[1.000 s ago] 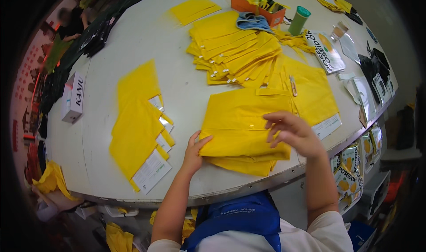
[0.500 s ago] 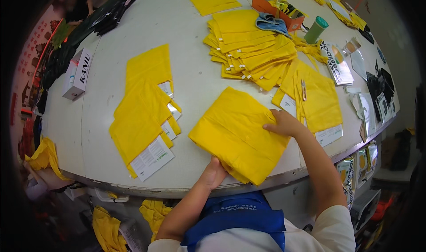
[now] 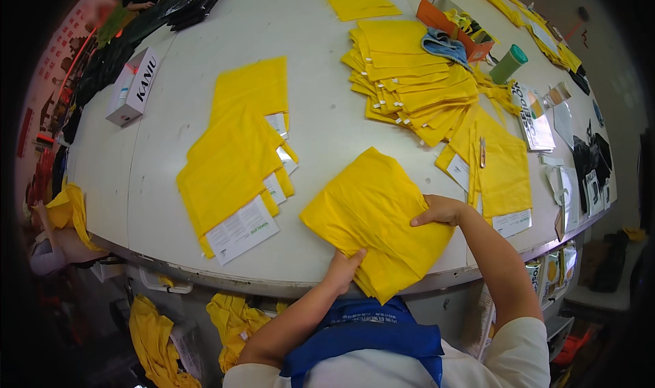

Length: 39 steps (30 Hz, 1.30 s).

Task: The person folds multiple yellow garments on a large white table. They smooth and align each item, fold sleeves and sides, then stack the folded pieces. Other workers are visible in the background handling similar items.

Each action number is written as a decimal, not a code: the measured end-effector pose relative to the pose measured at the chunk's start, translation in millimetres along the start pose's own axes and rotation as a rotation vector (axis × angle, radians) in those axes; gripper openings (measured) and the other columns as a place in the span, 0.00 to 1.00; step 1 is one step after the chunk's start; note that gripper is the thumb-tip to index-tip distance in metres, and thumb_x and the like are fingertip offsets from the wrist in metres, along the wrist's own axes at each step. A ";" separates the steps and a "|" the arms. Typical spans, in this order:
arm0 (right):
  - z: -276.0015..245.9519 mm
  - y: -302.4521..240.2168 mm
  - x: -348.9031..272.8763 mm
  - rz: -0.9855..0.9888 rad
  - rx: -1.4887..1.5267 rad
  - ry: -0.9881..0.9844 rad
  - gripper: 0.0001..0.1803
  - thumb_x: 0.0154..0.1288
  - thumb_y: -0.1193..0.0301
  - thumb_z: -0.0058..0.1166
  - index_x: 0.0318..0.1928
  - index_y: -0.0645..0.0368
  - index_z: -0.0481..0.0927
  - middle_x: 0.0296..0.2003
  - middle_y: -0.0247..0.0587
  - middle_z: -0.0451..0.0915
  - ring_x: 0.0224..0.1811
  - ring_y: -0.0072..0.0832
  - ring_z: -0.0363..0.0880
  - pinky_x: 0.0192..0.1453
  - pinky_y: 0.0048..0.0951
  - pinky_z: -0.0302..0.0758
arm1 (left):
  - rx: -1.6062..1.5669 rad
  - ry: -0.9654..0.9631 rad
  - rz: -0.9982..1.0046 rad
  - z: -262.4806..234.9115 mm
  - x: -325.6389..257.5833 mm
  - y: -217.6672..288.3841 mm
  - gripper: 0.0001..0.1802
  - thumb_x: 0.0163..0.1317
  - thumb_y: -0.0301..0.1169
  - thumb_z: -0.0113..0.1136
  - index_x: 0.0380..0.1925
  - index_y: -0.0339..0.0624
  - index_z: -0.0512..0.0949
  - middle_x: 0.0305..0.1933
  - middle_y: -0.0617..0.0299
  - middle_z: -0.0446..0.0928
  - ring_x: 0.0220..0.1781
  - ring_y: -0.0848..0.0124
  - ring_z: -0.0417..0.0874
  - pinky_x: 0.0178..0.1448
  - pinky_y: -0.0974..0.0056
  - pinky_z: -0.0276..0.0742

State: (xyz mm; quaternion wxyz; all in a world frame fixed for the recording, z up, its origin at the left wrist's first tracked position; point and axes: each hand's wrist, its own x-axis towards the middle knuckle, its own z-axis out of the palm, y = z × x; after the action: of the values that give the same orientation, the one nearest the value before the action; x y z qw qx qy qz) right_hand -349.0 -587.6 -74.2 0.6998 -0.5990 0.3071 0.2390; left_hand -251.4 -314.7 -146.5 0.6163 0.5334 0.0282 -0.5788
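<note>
The white worktop carried everything, and near its front edge lay the folded yellow garment, tilted, one corner overhanging the rim. Both hands were on it, apart: the left hand pinched its near edge from below, fingers closed on the cloth, while the right hand pressed on its right edge. To the left sat a row of packed yellow bags; beyond, a fanned yellow stack.

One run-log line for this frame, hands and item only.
left hand: grips near edge of folded yellow bag | right hand: pressing bag's right edge | bag: flat, overhanging table edge
</note>
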 end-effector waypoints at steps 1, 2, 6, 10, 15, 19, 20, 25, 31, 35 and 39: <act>3.1 2.5 1.2 -0.032 -0.078 0.051 0.40 0.49 0.63 0.68 0.62 0.64 0.67 0.53 0.48 0.77 0.54 0.36 0.77 0.60 0.32 0.71 | 0.001 -0.015 -0.026 1.1 -2.7 1.9 0.28 0.65 0.23 0.53 0.64 0.43 0.59 0.62 0.57 0.68 0.63 0.63 0.70 0.64 0.59 0.68; 6.7 4.7 1.7 -0.063 -0.155 0.104 0.40 0.49 0.63 0.67 0.62 0.63 0.67 0.52 0.49 0.78 0.53 0.38 0.78 0.59 0.33 0.72 | 0.003 -0.032 -0.053 3.0 -6.4 4.4 0.27 0.65 0.23 0.53 0.64 0.41 0.60 0.61 0.57 0.69 0.63 0.64 0.70 0.64 0.59 0.68; 55.1 -12.6 -0.6 -0.101 -1.111 0.489 0.28 0.47 0.65 0.64 0.50 0.59 0.73 0.37 0.51 0.80 0.43 0.41 0.80 0.46 0.39 0.74 | 0.013 0.063 -0.033 19.7 -8.5 -11.8 0.27 0.63 0.23 0.56 0.62 0.38 0.63 0.60 0.57 0.71 0.62 0.65 0.71 0.63 0.61 0.68; 114.0 -9.1 -14.1 -0.417 -1.356 0.602 0.15 0.44 0.65 0.62 0.33 0.53 0.73 0.26 0.43 0.75 0.32 0.37 0.78 0.34 0.39 0.69 | -0.159 0.102 0.029 26.6 10.8 -31.5 0.24 0.68 0.30 0.52 0.63 0.43 0.63 0.62 0.59 0.69 0.62 0.66 0.70 0.63 0.61 0.68; 158.0 -18.7 -46.7 -0.439 -1.325 0.557 0.37 0.42 0.49 0.65 0.48 0.64 0.74 0.52 0.62 0.72 0.50 0.51 0.74 0.55 0.49 0.65 | -0.435 -0.095 -0.183 29.4 -8.7 -11.0 0.23 0.71 0.44 0.45 0.63 0.50 0.64 0.63 0.62 0.69 0.62 0.68 0.71 0.62 0.61 0.70; 166.3 -12.2 -46.7 -0.336 -1.347 0.525 0.52 0.37 0.42 0.66 0.54 0.75 0.68 0.56 0.66 0.69 0.58 0.57 0.69 0.63 0.53 0.60 | -0.426 -0.210 -0.357 22.8 -16.4 -3.0 0.25 0.70 0.50 0.45 0.62 0.54 0.65 0.62 0.67 0.70 0.61 0.70 0.73 0.60 0.60 0.73; 170.0 -12.4 -46.1 -0.311 -1.395 0.536 0.55 0.36 0.41 0.66 0.55 0.77 0.67 0.56 0.66 0.69 0.59 0.58 0.68 0.64 0.54 0.59 | -0.428 -0.214 -0.337 20.4 -17.7 -4.2 0.26 0.69 0.50 0.46 0.62 0.53 0.65 0.61 0.67 0.71 0.59 0.71 0.74 0.59 0.60 0.73; 162.5 13.8 -18.8 -0.159 -1.431 0.516 0.43 0.40 0.51 0.66 0.50 0.72 0.69 0.51 0.58 0.74 0.51 0.47 0.76 0.55 0.46 0.67 | 0.029 -0.150 -0.129 11.9 -21.0 -8.9 0.25 0.67 0.49 0.51 0.58 0.48 0.69 0.57 0.65 0.73 0.53 0.73 0.76 0.53 0.62 0.75; 125.4 -16.7 -44.2 -0.099 -1.357 0.419 0.26 0.43 0.66 0.63 0.45 0.57 0.71 0.27 0.40 0.79 0.31 0.39 0.80 0.37 0.38 0.73 | 0.289 -0.236 -0.336 -123.8 -62.0 85.2 0.20 0.62 0.34 0.57 0.54 0.42 0.71 0.53 0.60 0.74 0.53 0.71 0.74 0.53 0.64 0.74; 158.6 -43.3 -57.1 -0.579 -1.460 0.100 0.24 0.42 0.68 0.62 0.44 0.58 0.72 0.29 0.39 0.79 0.31 0.38 0.80 0.37 0.38 0.73 | 0.231 0.077 0.187 -105.5 -62.3 107.6 0.26 0.57 0.29 0.64 0.56 0.42 0.69 0.55 0.59 0.72 0.55 0.70 0.73 0.57 0.65 0.73; 170.5 -67.6 -59.7 -0.445 -1.390 0.095 0.33 0.43 0.61 0.65 0.51 0.57 0.69 0.31 0.43 0.80 0.34 0.42 0.81 0.41 0.40 0.75 | 0.191 -0.262 0.259 -101.3 -78.4 120.8 0.27 0.55 0.22 0.64 0.56 0.44 0.69 0.56 0.61 0.71 0.56 0.70 0.72 0.61 0.66 0.68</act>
State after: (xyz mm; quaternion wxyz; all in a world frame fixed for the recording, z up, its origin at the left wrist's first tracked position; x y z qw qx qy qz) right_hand -318.7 -429.0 31.3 0.1762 -0.9627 -0.0146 0.2047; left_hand -128.3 -220.0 -63.4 0.6305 0.5088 -0.1760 -0.5591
